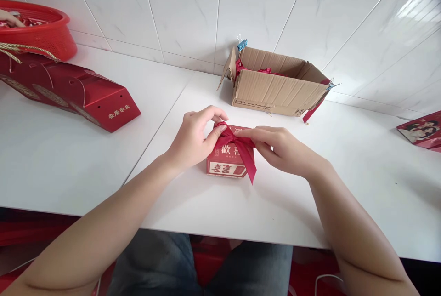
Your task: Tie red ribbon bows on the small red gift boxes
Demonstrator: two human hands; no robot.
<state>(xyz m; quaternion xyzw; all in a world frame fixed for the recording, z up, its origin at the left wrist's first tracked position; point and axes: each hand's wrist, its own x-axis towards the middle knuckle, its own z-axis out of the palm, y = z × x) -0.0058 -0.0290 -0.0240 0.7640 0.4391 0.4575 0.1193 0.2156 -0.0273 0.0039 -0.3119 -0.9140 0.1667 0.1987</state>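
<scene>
A small red gift box (225, 169) with pale Chinese characters stands on the white table in front of me. Across its top lies a red ribbon (248, 160) tied in a bow, one tail hanging down over the front. My left hand (196, 137) pinches the bow's left loop between thumb and fingers. On the other side, my right hand (280, 149) has its index finger laid along the bow near the knot. Its other fingers are curled at the right loop, and the box's right side is partly hidden behind them.
Behind the gift box stands an open cardboard box (275, 89) holding red ribbon, with clips on its corners. Large red gift boxes (103, 103) with cord handles lie left. A red plastic basket (51, 34) has another person's hand in it. A red photo box (423, 131) sits far right.
</scene>
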